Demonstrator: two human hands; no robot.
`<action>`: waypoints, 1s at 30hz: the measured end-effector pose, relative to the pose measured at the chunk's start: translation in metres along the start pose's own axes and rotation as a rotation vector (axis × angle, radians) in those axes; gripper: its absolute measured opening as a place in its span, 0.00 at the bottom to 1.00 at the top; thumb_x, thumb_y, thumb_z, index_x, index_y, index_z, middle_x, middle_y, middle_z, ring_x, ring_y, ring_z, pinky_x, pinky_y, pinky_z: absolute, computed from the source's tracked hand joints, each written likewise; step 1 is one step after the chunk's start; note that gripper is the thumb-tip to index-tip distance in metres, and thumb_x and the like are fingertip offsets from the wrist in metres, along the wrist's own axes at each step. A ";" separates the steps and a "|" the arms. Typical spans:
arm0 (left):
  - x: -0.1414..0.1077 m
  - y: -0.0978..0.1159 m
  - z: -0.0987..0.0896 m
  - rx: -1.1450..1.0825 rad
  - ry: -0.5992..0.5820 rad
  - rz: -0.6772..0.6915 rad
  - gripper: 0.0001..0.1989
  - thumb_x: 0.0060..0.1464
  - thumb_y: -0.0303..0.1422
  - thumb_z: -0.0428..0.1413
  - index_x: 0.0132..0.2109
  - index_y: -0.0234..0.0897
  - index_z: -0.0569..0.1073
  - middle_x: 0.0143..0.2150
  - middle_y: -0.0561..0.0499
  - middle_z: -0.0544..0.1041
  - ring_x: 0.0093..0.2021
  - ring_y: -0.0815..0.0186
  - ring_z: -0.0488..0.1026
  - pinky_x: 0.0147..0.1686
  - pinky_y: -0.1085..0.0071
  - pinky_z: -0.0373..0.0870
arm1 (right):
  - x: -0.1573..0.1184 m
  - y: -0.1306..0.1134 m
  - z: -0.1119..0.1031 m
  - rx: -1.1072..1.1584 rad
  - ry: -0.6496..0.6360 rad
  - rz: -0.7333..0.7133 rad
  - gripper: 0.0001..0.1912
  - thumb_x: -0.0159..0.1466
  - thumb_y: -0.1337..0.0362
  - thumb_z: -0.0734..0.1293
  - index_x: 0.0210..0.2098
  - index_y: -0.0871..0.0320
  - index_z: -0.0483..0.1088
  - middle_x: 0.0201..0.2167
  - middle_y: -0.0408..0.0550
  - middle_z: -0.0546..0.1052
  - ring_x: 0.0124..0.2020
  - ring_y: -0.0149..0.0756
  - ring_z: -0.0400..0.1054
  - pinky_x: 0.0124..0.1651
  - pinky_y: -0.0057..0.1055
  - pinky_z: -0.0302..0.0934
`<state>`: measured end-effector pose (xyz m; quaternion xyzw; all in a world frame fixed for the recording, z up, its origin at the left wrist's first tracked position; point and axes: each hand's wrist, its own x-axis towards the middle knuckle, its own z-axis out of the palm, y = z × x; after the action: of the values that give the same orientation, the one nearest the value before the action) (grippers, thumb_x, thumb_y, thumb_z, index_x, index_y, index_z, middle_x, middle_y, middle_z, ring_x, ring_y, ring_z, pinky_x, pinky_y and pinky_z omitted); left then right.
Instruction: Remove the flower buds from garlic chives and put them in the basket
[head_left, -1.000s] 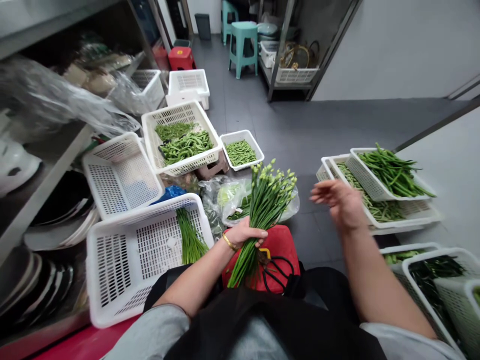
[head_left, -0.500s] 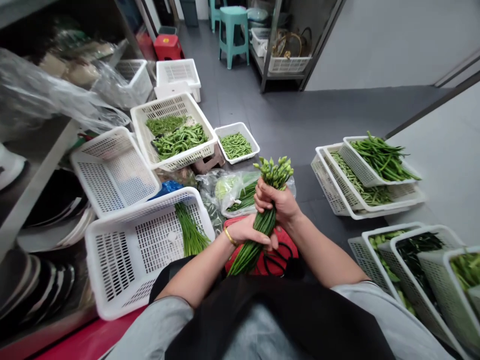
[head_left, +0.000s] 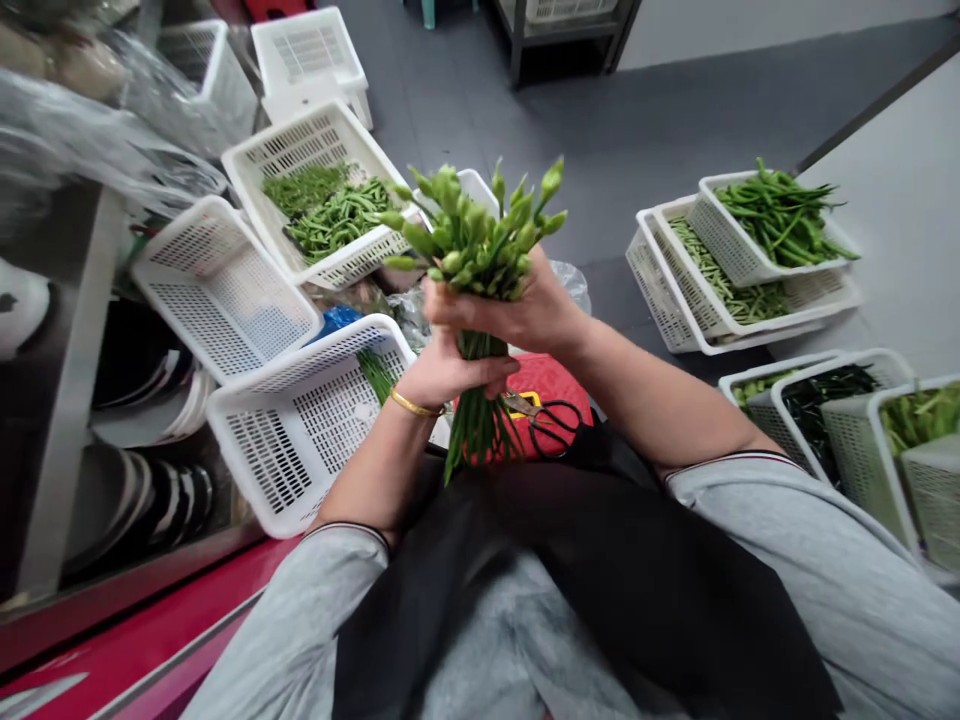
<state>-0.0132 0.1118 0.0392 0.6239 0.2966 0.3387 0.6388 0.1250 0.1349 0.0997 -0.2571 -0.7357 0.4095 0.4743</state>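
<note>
A bunch of green stems with pale green buds stands nearly upright before my chest, buds at the top. My right hand is wrapped round it just under the buds. Lower on the stems, my left hand, below a gold bracelet, grips the same bunch. The stem ends hang loose over my dark apron. Behind them, black-handled scissors lie on a red surface. More green stems rest in the white basket at the left, partly hidden by my left arm.
Left of centre, a white basket holds green vegetables, beside another white basket. Stacked baskets of beans stand on the right, with more vegetable baskets nearer. Dark plates fill a shelf at the far left.
The bunch has risen closer to the camera and moved left, standing more upright, with both hands still round it. The scissors show more clearly, and the view has tilted downward.
</note>
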 end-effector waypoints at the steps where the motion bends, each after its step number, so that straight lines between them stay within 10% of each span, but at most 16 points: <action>1: -0.006 0.007 -0.001 -0.017 -0.009 0.006 0.15 0.44 0.39 0.65 0.32 0.33 0.73 0.17 0.55 0.69 0.18 0.68 0.68 0.21 0.69 0.67 | -0.009 0.005 -0.010 0.005 -0.023 -0.009 0.21 0.58 0.48 0.68 0.39 0.61 0.69 0.40 0.44 0.73 0.45 0.33 0.69 0.52 0.35 0.64; 4: -0.025 0.029 -0.011 -0.135 0.119 0.100 0.11 0.45 0.36 0.64 0.33 0.38 0.71 0.16 0.60 0.67 0.15 0.71 0.63 0.20 0.71 0.65 | -0.061 0.028 -0.032 -0.175 -0.053 0.289 0.27 0.66 0.49 0.58 0.58 0.60 0.57 0.53 0.53 0.70 0.52 0.36 0.67 0.51 0.35 0.65; 6: -0.036 0.043 -0.021 -0.198 0.252 0.215 0.09 0.46 0.35 0.63 0.32 0.40 0.70 0.15 0.62 0.65 0.14 0.73 0.61 0.20 0.72 0.65 | -0.110 0.047 -0.027 -0.676 -0.287 0.858 0.22 0.70 0.55 0.52 0.57 0.62 0.59 0.49 0.56 0.72 0.48 0.36 0.69 0.49 0.33 0.65; 9: -0.044 0.059 -0.036 -0.111 0.352 0.302 0.07 0.47 0.32 0.63 0.31 0.40 0.71 0.16 0.62 0.67 0.15 0.73 0.62 0.19 0.73 0.64 | -0.180 0.071 0.005 -0.815 -0.487 1.094 0.17 0.59 0.63 0.68 0.43 0.70 0.69 0.43 0.70 0.73 0.47 0.53 0.70 0.49 0.41 0.64; 13: -0.030 0.054 -0.040 0.177 0.178 -0.033 0.08 0.45 0.32 0.64 0.29 0.35 0.72 0.17 0.59 0.69 0.16 0.73 0.64 0.17 0.75 0.60 | -0.230 0.088 0.038 -0.898 -0.539 1.130 0.15 0.62 0.71 0.61 0.47 0.72 0.67 0.50 0.75 0.69 0.52 0.55 0.67 0.53 0.42 0.60; 17: -0.002 0.019 -0.025 0.002 0.057 -0.488 0.18 0.39 0.36 0.68 0.25 0.34 0.65 0.12 0.59 0.64 0.12 0.74 0.60 0.15 0.75 0.57 | -0.240 0.096 0.032 -0.912 -0.496 1.152 0.21 0.61 0.72 0.63 0.53 0.72 0.61 0.50 0.72 0.69 0.52 0.49 0.68 0.52 0.36 0.60; 24: 0.016 -0.029 -0.005 -0.460 -0.135 -0.464 0.21 0.44 0.44 0.64 0.37 0.34 0.67 0.15 0.61 0.63 0.12 0.75 0.58 0.17 0.76 0.57 | -0.229 0.108 0.015 -0.758 -0.430 1.232 0.07 0.54 0.67 0.65 0.33 0.63 0.69 0.33 0.56 0.76 0.39 0.44 0.73 0.37 0.30 0.61; 30: 0.011 -0.037 -0.022 -0.546 -0.184 -0.496 0.23 0.50 0.45 0.59 0.47 0.33 0.68 0.17 0.60 0.63 0.13 0.73 0.58 0.18 0.75 0.58 | -0.218 0.059 -0.015 -0.473 -0.364 1.102 0.05 0.56 0.63 0.62 0.30 0.57 0.61 0.25 0.40 0.69 0.28 0.29 0.65 0.31 0.23 0.57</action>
<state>-0.0225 0.1342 0.0016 0.3679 0.2790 0.1830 0.8679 0.2298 0.0047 -0.0537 -0.6229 -0.6347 0.4572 -0.0093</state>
